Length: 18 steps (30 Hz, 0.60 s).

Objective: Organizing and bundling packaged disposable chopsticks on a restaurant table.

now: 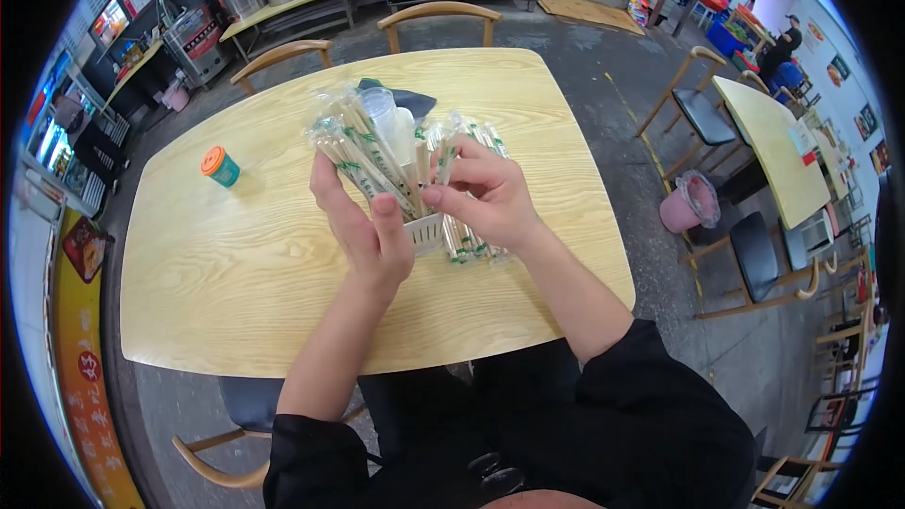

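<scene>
Cupped around a leaning bundle of paired wooden chopsticks [360, 155] in clear printed wrappers is my left hand [364, 230], its thumb in front. The bundle's lower ends reach toward a white slotted plastic basket [426, 235]. My right hand [491, 191] pinches wrapped chopsticks [444, 161] upright over the basket, between thumb and fingers. More wrapped chopsticks [463, 244] lie on the wood-grain table [233, 276], beside the basket and partly under my right hand. Behind the bundle stand a clear plastic cup [378, 104] and a whitish container [403, 131], partly hidden.
A small teal tub with an orange lid [221, 166] stands at the table's left. A dark cloth [413, 102] lies behind the cup. Chairs [438, 14] surround the table. A pink lined bin [687, 203] stands to the right. Two other people are in the background.
</scene>
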Motion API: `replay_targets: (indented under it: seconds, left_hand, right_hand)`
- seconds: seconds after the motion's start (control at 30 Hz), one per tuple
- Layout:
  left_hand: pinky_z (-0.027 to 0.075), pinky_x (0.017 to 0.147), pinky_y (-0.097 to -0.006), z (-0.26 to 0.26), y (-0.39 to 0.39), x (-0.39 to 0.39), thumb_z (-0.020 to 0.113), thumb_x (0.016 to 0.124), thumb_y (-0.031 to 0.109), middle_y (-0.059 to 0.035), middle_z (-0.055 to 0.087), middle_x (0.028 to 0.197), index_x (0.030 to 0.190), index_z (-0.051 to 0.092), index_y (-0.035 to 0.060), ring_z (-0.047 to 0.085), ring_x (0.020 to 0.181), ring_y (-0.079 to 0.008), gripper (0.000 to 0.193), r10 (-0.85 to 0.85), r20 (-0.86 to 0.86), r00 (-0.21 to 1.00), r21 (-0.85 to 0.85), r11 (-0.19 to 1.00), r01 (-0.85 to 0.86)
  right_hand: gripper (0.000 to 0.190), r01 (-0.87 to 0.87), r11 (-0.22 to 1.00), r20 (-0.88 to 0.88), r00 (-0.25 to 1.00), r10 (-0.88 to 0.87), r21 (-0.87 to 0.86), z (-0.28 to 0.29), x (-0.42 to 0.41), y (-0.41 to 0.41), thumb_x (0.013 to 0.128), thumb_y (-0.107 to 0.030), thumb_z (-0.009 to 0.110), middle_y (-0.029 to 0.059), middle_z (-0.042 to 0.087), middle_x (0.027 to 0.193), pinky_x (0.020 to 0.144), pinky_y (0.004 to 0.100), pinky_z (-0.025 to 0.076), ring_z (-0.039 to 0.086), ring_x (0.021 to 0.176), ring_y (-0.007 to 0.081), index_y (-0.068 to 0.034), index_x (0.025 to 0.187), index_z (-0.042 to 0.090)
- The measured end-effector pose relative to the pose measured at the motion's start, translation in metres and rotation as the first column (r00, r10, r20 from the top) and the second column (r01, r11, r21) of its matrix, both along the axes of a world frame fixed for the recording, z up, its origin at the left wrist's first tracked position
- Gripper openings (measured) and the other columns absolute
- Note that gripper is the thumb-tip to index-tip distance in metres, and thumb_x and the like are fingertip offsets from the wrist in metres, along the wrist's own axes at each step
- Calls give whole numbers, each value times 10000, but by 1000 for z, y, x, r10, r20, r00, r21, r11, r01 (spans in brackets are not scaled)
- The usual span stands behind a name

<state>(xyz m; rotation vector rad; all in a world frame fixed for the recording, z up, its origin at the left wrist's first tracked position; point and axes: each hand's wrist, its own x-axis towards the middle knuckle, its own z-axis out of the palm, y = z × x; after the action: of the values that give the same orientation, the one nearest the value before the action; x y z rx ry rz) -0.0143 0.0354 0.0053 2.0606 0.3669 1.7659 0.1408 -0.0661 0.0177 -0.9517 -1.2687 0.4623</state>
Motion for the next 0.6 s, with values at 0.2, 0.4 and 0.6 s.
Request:
replay_targets:
  seconds: [0.2, 0.4, 0.6]
  left_hand:
    - [413, 1231, -445, -9, 0, -7, 489, 1170, 551, -264, 424, 1676, 1674, 243, -122, 503, 1498, -315, 876, -158, -77, 984, -135, 980, 146]
    - [340, 1220, -571, -15, 2, -2, 679, 1063, 395, -338, 464, 1585, 1622, 364, -133, 464, 1431, -484, 830, -146, 20, 989, -126, 981, 148]
    - [310, 1253, -579, -4, -4, 0, 767, 981, 310, -345, 429, 1621, 1645, 323, -132, 414, 1499, -512, 913, -4, -70, 998, -46, 999, 0]
  right_hand:
    - [166, 90, 996, 219, 972, -83, -20, 11, -15, -7, 933, -106, 891, 51, 651, 1147, 608, 259, 454, 583, 708, 78, 8, 946, 772]
    - [398, 264, 963, 432, 863, -263, 58, 11, -22, -4, 981, -92, 795, 164, 583, 1249, 629, 312, 521, 642, 760, 207, -21, 1365, 721]
    - [440, 325, 935, 395, 847, -355, 145, 0, -17, 2, 1038, -47, 686, 187, 564, 1255, 721, 288, 514, 579, 769, 181, 4, 1472, 637]
